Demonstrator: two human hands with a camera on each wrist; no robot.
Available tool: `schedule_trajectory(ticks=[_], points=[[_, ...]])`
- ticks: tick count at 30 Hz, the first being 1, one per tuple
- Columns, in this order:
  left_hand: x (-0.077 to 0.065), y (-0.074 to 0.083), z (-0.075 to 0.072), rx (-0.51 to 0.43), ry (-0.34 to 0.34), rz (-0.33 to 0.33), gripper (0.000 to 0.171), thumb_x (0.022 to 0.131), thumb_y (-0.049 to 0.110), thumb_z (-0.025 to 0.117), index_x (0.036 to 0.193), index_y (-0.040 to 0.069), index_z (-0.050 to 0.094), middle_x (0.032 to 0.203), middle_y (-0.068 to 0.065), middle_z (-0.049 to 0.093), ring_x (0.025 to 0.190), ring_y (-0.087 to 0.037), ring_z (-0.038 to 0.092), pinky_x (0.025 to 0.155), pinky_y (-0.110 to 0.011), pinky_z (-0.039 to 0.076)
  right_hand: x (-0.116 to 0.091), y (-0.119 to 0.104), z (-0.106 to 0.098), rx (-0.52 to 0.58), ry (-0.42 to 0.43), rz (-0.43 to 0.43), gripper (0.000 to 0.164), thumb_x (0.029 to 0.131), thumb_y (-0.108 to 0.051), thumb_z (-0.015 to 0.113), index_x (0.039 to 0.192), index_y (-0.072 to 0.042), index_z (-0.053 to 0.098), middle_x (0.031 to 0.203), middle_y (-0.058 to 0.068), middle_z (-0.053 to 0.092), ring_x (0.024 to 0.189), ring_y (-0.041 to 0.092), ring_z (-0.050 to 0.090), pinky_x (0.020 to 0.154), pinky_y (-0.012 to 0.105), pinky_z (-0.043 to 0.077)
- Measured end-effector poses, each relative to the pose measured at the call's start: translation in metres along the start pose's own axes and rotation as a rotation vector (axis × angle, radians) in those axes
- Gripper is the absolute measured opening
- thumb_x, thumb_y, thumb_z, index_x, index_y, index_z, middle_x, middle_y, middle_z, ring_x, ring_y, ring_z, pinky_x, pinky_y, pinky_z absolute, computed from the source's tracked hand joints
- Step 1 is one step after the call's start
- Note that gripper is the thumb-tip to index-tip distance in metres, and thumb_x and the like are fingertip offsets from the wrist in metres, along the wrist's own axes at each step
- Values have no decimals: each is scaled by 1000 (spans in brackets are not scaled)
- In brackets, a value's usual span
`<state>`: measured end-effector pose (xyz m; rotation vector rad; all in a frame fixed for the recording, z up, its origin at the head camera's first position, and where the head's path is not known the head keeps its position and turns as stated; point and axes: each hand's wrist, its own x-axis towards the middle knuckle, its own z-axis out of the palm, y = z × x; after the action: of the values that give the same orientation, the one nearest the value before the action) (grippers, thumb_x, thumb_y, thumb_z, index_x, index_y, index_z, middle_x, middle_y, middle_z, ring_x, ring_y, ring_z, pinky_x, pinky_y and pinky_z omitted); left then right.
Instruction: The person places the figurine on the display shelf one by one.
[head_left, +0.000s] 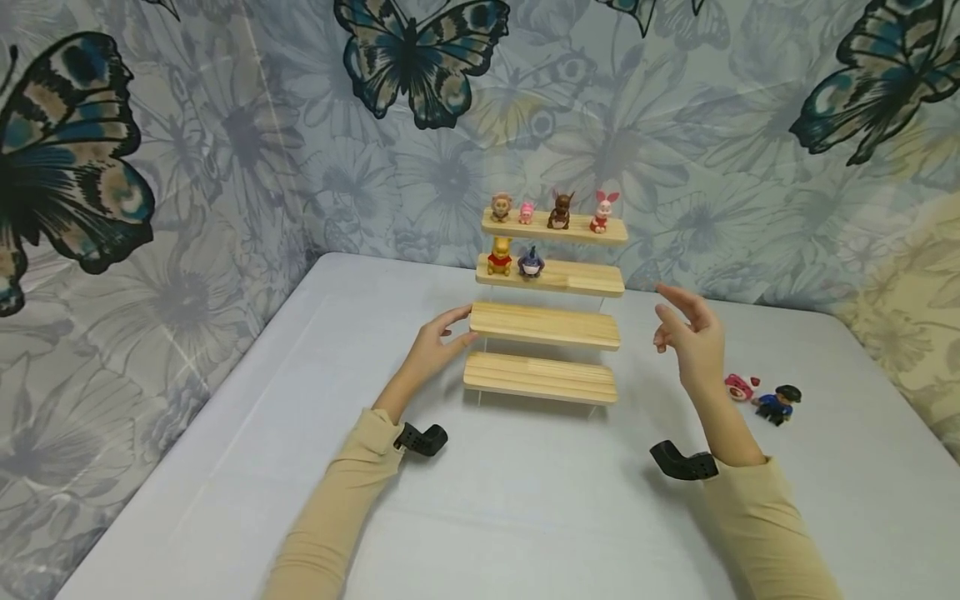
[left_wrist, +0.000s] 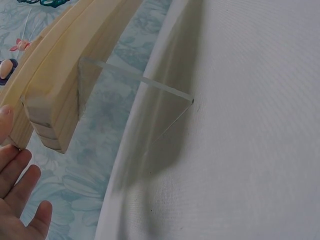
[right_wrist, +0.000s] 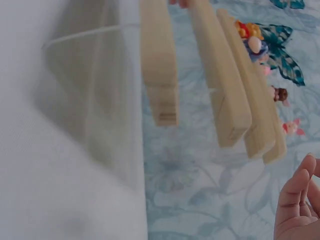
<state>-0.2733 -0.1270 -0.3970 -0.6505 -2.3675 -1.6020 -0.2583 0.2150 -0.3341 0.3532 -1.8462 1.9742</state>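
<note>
A four-tier wooden display stand (head_left: 545,325) with clear legs stands on the white table. My left hand (head_left: 437,345) holds the left end of its third board from the top, thumb and fingers at the board's corner. My right hand (head_left: 693,337) is in the air to the right of the stand, fingers loosely bent, nothing in it. A yellow bear figure (head_left: 499,258) in a red shirt and a blue-grey donkey figure (head_left: 531,263) sit on the second board. Along the top board are a brown figure (head_left: 559,212), a pink-eared figure (head_left: 603,212) and two smaller ones.
Right of my right forearm, a pink figure (head_left: 738,387) lies on the table beside a small red piece (head_left: 755,381) and a toy figure (head_left: 778,405) in blue with a black cap. Butterfly-printed cloth (head_left: 435,175) hangs close behind the stand.
</note>
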Motion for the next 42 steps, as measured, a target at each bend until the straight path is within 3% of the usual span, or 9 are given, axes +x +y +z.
schedule_trajectory(ticks=[13, 18, 24, 32, 42], points=[[-1, 2, -2, -11, -9, -15, 50, 87, 19, 60, 132, 4, 44, 131, -9, 45, 118, -19, 41, 90, -41, 36, -9, 1, -23, 5, 15, 20, 31, 85, 1, 59, 116, 5, 55, 116, 9, 55, 43, 11, 51, 39, 17, 41], [-1, 3, -2, -4, -5, -19, 50, 87, 19, 60, 132, 4, 43, 132, -9, 44, 118, -20, 40, 90, -44, 36, -2, 36, -57, 15, -12, -3, 36, 84, 0, 61, 119, 3, 55, 121, 12, 53, 44, 14, 52, 39, 19, 43], [-1, 3, -2, -10, -1, -24, 51, 87, 19, 61, 132, 5, 43, 131, -9, 45, 117, -19, 41, 90, -44, 37, 7, 80, -103, -50, -5, -7, 41, 84, -5, 63, 123, -1, 53, 126, 12, 49, 44, 17, 53, 38, 22, 44], [-2, 2, 0, -4, -2, -29, 51, 87, 20, 61, 132, 5, 43, 131, -9, 45, 117, -19, 41, 90, -43, 36, -2, 76, -129, -86, 70, 112, 45, 82, -15, 67, 123, -5, 53, 126, 8, 50, 43, 15, 53, 31, 21, 38], [0, -1, 0, 4, 4, -22, 51, 87, 20, 61, 133, 5, 43, 131, -8, 45, 117, -19, 41, 90, -42, 37, -12, 71, -144, -65, 99, 150, 43, 83, -16, 66, 120, 1, 54, 116, 14, 56, 43, 14, 54, 36, 20, 44]])
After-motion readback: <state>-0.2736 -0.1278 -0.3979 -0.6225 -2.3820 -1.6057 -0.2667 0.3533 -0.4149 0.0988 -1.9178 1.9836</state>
